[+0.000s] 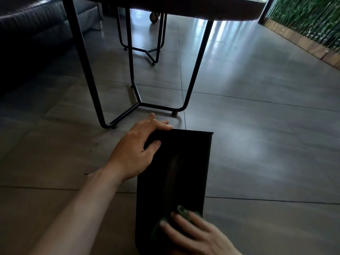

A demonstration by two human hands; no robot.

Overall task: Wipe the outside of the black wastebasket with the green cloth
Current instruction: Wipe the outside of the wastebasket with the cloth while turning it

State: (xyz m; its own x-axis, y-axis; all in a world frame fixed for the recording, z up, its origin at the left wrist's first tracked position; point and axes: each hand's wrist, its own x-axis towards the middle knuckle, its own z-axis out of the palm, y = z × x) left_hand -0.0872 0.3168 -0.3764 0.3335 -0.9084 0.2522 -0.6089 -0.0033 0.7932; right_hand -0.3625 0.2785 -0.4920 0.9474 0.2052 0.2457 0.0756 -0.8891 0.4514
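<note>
The black wastebasket [182, 168] lies on its side on the tiled floor, its wide rim end pointing away from me. My left hand [136, 151] grips its far left corner, thumb on the upper face and fingers wrapped over the rim edge. My right hand [195, 234] presses the green cloth [181, 211] flat against the upper face near the closer end, fingers spread; only dark green bits of the cloth show beyond the fingertips.
A table with black metal legs [191, 89] stands just beyond the basket, its foot bar close to my left hand. A dark sofa [27, 34] is at the far left. A green plant wall with wooden base [303, 24] runs along the right.
</note>
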